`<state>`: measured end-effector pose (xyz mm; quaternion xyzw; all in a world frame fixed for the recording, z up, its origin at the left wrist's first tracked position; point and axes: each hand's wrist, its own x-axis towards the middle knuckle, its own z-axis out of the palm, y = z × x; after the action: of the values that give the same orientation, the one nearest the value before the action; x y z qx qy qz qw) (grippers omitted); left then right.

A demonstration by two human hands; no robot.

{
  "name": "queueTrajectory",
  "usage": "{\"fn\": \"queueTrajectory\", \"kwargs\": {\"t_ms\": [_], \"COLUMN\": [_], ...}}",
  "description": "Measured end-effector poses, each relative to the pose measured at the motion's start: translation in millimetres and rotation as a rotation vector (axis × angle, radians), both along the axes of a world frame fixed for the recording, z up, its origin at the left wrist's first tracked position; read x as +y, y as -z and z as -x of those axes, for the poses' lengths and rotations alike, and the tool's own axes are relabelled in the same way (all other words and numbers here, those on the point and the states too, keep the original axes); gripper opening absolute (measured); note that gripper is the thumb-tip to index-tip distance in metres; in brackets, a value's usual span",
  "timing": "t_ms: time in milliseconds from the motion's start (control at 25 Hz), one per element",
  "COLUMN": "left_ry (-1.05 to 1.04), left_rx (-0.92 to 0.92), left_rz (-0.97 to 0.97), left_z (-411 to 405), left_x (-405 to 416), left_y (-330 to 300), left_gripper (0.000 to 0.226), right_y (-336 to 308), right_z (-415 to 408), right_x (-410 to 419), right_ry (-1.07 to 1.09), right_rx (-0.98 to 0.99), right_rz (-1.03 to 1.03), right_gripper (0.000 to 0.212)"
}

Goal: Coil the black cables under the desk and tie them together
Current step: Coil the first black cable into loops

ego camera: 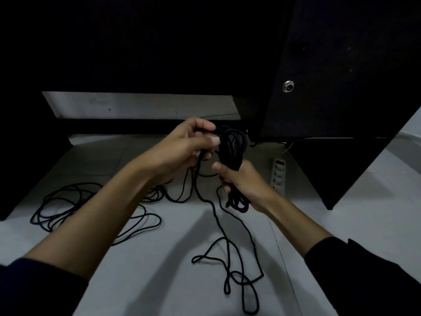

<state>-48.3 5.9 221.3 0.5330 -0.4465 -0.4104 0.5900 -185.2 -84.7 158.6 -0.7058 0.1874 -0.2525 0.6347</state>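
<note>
A: Thin black cable coil [232,147] — where's it at?

B: Centre of the frame, just below the dark desk panel [341,65]. It's a narrow bunch of loops held upright. The right hand [245,181] grips the bunch at its lower half, fingers curled round it, thumb up along the side. Loop ends stick out below the fist.

A: And the left hand [193,142]?

B: Up at the top of the bunch, fingers bent, pinching a strand against the loops. Both forearms reach in from the bottom corners, dark sleeves pushed back.

A: So which step?

B: Looks like coiling, prob. mid-wrap — not tying yet. A loose run of the same cable [230,258] drops from the hands and lies in slack bends on the pale grey floor [173,281], lower centre.

A: Next move?

B: I'd guess feed that slack up, lay another loop, keep the right grip firm so the bunch doesn't spring apart. Also a second loose black cable pile [68,206] at left of frame, uncoiled. White power strip [278,174] sits right of the hands.
</note>
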Motion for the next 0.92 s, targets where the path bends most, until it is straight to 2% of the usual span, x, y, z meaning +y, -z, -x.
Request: {"fn": "queueTrajectory", "kwargs": {"t_ms": [240,360,520,640,720,840,920], "left_ry": [-0.185,-0.247,-0.303,-0.276,-0.219,-0.170,-0.148], "left_rx": [0.118,0.061,-0.042,-0.046,-0.053,-0.058,-0.146], "left_rz": [0.208,0.271,0.320,0.325,0.322,0.299,0.294], "left_z": [15,16,20,18,16,13,8], "left_x": [-17,-24,-28,-29,-29,-28,-28], "left_y": [2,6,11,15,16,18,19], "left_gripper": [0.019,0.023,0.024,0.022,0.020,0.017,0.015], "right_y": [1,1,4,5,5,5,6], "right_z": [-6,-6,-7,-7,-7,-7,-8], "right_x": [1,1,5,8,10,12,11], "right_ry": [0.024,0.006,-0.068,-0.080,-0.055,-0.025,-0.023], "right_rx": [-0.002,-0.018,-0.004,0.012,0.034,0.052,0.047], "right_rz": [0.061,-0.003,-0.163,-0.221,-0.229,-0.219,-0.206], "right_gripper": [0.015,0.013,0.040,0.017,0.010,0.014,0.023]}}
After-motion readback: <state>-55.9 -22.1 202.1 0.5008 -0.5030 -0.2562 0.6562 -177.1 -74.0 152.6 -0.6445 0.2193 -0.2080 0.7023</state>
